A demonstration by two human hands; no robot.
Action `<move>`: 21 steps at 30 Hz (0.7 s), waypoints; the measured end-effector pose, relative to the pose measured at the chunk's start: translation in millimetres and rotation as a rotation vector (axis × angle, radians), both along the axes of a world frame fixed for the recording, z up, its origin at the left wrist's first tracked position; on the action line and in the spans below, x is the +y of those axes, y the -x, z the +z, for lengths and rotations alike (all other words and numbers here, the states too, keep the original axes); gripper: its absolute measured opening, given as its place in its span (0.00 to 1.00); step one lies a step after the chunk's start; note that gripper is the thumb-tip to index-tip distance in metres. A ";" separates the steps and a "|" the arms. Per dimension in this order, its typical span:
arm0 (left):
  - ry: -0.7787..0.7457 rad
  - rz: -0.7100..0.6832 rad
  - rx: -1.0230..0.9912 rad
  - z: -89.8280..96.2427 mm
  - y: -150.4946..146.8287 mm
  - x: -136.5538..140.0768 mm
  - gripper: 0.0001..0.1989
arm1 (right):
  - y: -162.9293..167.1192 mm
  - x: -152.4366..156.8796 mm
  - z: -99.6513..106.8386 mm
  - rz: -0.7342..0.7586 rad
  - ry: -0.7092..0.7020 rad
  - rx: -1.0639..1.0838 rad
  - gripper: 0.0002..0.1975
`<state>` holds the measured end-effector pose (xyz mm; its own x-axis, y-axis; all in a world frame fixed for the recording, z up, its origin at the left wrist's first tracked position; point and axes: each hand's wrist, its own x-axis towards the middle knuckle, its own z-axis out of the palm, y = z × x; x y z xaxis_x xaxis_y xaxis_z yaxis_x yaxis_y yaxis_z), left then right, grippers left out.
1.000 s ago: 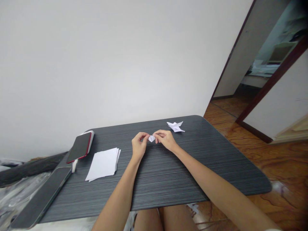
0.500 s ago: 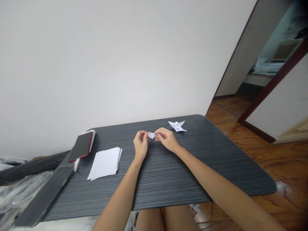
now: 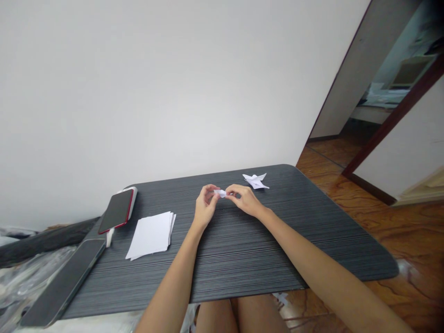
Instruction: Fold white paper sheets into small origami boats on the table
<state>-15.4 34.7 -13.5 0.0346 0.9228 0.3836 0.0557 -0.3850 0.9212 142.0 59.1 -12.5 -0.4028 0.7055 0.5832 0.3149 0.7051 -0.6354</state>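
Between my two hands is a small piece of folded white paper, held over the middle of the dark table. My left hand pinches its left side between thumb and fingers. The fingertips of my right hand are closed on its right side. The fingers partly cover the paper, so its full shape cannot be made out. Beyond my right hand, a finished-looking white origami crane rests on the table. A stack of white paper sheets lies to the left of my left forearm.
The dark ribbed table stands against a white wall. At its left edge lie a red-edged phone on a white object and a longer dark phone-like slab. A doorway and wooden floor show on the right.
Both hands have shifted slightly to the right with the folded paper. The paper is turned a little and shows a different outline. The crane and the paper stack stay put.
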 end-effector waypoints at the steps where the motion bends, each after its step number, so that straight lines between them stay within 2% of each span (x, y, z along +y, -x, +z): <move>1: 0.001 -0.044 0.052 -0.2 1.1 -0.1 0.15 | -0.9 -0.3 0.9 0.007 -0.010 -0.012 0.04; 3: -0.012 -0.092 0.133 -1.4 2.9 -0.1 0.17 | -2.3 -1.3 3.1 0.020 -0.030 -0.033 0.05; 5: -0.048 -0.075 0.176 -3.2 4.1 0.1 0.14 | -3.3 -2.4 5.0 0.039 -0.049 -0.045 0.05; 10: -0.059 -0.033 0.163 -6.1 4.8 0.7 0.12 | -5.1 -2.3 5.9 0.087 -0.066 -0.039 0.06; 21: -0.087 0.016 0.163 -5.4 1.7 -1.5 0.09 | -1.1 -2.9 7.8 0.031 0.062 0.079 0.03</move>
<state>-17.2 33.2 -19.0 0.0889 0.8876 0.4520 0.2085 -0.4604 0.8629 143.1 56.2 -4.7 -0.3794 0.7294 0.5693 0.2413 0.6720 -0.7002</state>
